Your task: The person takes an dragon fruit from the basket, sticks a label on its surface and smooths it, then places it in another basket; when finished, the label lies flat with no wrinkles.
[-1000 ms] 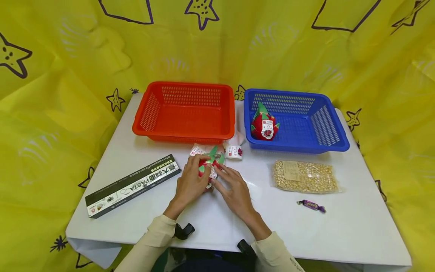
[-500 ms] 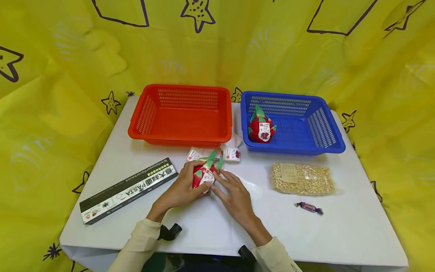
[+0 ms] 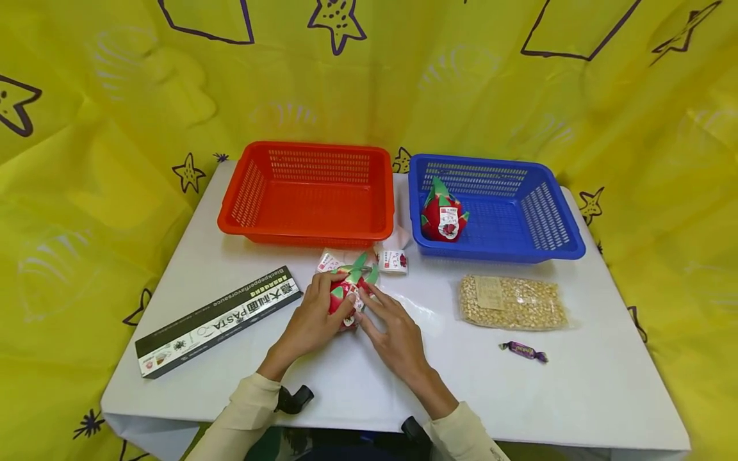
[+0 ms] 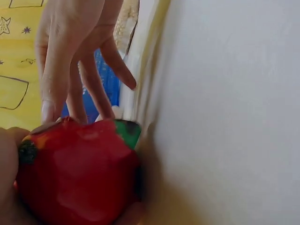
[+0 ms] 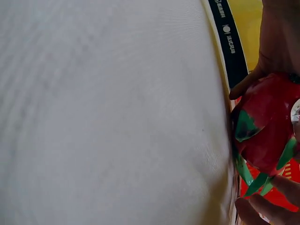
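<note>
My left hand (image 3: pixel 311 318) grips a red dragon fruit (image 3: pixel 337 297) with green leaf tips, above the table's middle. A white sticker (image 3: pixel 355 291) sits on the fruit's near upper side, partly covered by the left thumb. My right hand (image 3: pixel 396 333) touches the fruit from the right, its fingers fairly straight. In the left wrist view the red skin of the fruit (image 4: pixel 84 173) fills the lower left, under the right hand's fingers (image 4: pixel 52 89). The right wrist view shows green leaves on the fruit (image 5: pixel 267 122), with right fingertips at their ends.
An orange-red basket (image 3: pixel 305 238) and a blue basket (image 3: pixel 501 251) stand behind; another dragon fruit (image 3: pixel 442 221) lies in the blue one. Sticker packs (image 3: pixel 393 261) lie before them. Left is a pasta box (image 3: pixel 219 323); right are a bag of kernels (image 3: pixel 516 304) and a purple-wrapped candy (image 3: pixel 523 351).
The dragon fruit was turned to show more of its sticker half a second ago. Since then my left thumb has moved up over the sticker. My right fingers remain at the fruit.
</note>
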### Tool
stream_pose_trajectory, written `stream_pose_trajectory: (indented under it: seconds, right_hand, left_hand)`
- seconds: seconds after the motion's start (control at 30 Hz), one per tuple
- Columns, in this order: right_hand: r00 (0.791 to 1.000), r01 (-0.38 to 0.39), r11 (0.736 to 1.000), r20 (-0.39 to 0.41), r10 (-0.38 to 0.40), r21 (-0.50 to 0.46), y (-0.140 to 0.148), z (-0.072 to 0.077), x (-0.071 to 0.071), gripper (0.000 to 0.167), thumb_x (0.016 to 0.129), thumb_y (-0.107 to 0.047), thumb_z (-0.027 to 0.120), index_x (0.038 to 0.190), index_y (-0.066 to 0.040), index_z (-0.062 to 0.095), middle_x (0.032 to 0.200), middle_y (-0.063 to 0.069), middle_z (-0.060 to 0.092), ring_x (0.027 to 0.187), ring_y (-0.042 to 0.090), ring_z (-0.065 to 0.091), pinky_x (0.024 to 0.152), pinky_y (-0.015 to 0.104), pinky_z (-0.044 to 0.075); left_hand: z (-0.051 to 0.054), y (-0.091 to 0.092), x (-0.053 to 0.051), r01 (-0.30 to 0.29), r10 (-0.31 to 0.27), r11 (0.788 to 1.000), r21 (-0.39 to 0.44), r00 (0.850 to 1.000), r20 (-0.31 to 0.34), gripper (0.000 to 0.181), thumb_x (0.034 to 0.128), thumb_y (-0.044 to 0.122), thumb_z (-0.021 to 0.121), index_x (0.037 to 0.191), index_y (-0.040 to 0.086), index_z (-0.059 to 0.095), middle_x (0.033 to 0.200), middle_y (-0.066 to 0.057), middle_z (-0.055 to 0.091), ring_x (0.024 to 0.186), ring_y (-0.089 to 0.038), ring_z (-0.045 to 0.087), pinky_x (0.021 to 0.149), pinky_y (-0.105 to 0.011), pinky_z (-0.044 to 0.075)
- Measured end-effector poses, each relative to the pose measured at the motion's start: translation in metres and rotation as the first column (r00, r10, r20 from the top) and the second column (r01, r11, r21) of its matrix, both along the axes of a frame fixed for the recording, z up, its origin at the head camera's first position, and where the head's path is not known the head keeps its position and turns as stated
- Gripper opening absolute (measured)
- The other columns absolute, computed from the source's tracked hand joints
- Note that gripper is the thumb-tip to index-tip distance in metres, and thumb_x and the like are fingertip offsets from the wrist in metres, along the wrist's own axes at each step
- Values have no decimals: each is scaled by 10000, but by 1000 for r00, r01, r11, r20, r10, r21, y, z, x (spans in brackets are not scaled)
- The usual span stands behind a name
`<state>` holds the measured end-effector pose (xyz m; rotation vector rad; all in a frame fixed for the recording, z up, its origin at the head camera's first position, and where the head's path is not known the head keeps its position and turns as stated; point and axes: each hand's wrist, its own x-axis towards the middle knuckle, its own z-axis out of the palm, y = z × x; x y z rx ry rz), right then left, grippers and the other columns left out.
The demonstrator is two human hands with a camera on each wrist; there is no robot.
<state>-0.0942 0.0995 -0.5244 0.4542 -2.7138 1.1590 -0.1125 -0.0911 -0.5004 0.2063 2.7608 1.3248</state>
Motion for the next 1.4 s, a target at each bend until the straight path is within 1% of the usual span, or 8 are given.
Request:
stream_pose_trajectory:
  seconds: [0.17,0.33,0.43,0.63,0.77,0.9,1.1,1.4]
  right_hand:
    - [991,16,998,132,-8,-64,0,2,2,596,986,-397,764,1531,-234,585,1632,54,496,1406,329,576,1009,585,556]
    - [955,-34,960,274,113,-278,-4,9,7,795,961,-308,808,1634,-130,424,1721,154,288,1186,327,690,910,424,624]
    - [945,-55,945,289,154,-324,-5,18,10,904,922,-220,836,1667,-114,337,1739,166,186,1140,304,686,921,386,620]
    - [951,-38,961,284,119,-274,5,46,20,1054,820,-222,876,1684,-198,273,1761,124,69,1505,428,386,1128,578,481]
    - [958,-25,966,269,96,-256,20,66,20,1086,788,-192,891,1675,-222,265,1725,160,196,1477,436,416,1119,600,481]
    - [970,0,981,238,47,-195,42,88,6,1087,748,-105,889,1641,-150,271,1595,183,434,1317,380,557,1009,526,570]
    - [975,54,997,219,-42,-50,84,122,-32,1016,797,-237,897,1572,-78,259,1428,299,544,1117,431,664,839,498,619]
    - [913,70,997,403,-62,-7,150,168,-98,951,917,-372,773,1594,-127,151,1432,356,489,1182,491,642,957,545,594]
  left_hand:
    - [-5,5,-1,-64,65,994,92,998,-1,497,1010,353,709,1441,184,525,1418,-113,518,1152,-300,589,854,-444,572]
    - [-5,12,8,-133,134,975,178,991,3,480,958,316,770,1389,202,594,1393,-118,554,1107,-295,622,819,-406,597]
    - [3,19,18,-154,156,958,240,988,9,480,928,270,788,1364,195,603,1374,-129,539,1125,-303,600,809,-410,612]
    - [26,40,40,-131,153,939,319,987,-43,525,871,231,818,1345,231,591,1397,-90,492,1227,-282,535,868,-458,619]
    - [43,58,43,-93,137,902,421,988,-75,524,863,221,822,1334,250,593,1403,-54,480,1260,-257,518,910,-462,609]
    - [60,80,29,-17,79,882,471,990,-114,507,867,258,832,1323,257,610,1424,-34,473,1313,-212,474,971,-444,569]
    - [79,116,-7,121,-50,897,426,984,-172,501,919,362,797,1366,254,600,1510,-37,412,1403,-215,374,1023,-455,507]
    - [99,162,-76,246,-181,910,335,960,-213,517,1044,447,603,1508,244,496,1590,-87,380,1394,-290,375,1044,-515,510]
